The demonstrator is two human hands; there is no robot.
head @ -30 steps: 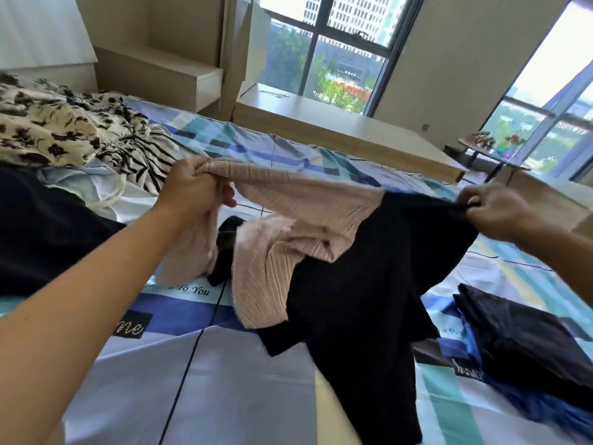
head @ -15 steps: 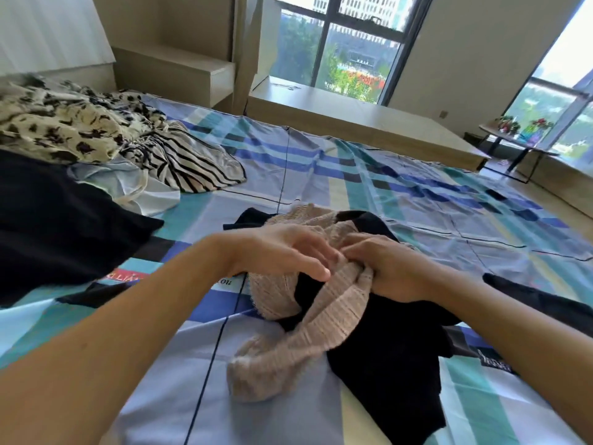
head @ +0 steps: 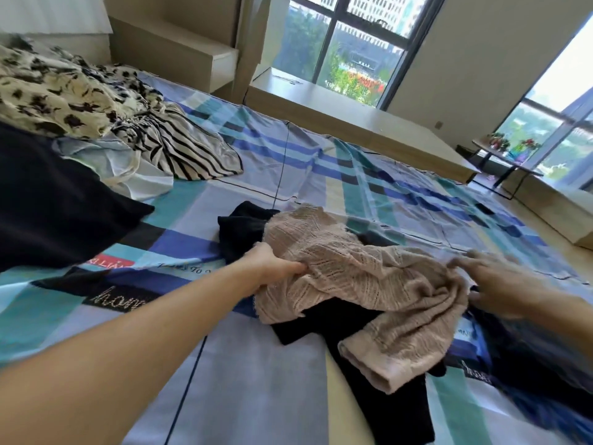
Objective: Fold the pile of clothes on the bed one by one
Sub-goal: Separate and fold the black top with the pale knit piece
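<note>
Bed (head: 256,380) holds pink knit garment (head: 369,274), gripped by left hand (head: 272,268).

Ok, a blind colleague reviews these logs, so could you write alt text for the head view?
A person's left hand grips a crumpled pink knit garment bunched with black fabric on a plaid bedsheet; the blurred right hand is open beside it. Unfolded clothes lie at left.

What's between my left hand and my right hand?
The pink knit sweater, crumpled over black fabric; your left hand grips it. Seen in head view.
</note>
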